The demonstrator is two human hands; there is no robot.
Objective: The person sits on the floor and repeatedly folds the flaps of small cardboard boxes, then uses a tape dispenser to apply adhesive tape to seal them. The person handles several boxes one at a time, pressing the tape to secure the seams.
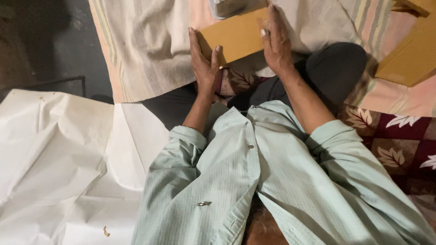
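A flat brown cardboard piece [236, 36] lies on a pale cloth near the top of the head view. My left hand [203, 61] grips its left edge, with the thumb over the top face. My right hand [275, 43] rests flat with its palm pressed on the right end of the cardboard, fingers stretched forward. Both arms come out of rolled pale green shirt sleeves. A grey object [227, 7] sits at the cardboard's far edge, partly cut off by the frame.
A striped pale cloth [145, 45] covers the surface ahead. More brown cardboard [411, 54] lies at the right. Large white paper sheets [59, 154] spread at the left. A dark red leaf-patterned fabric [399, 145] is at the right, a dark floor at top left.
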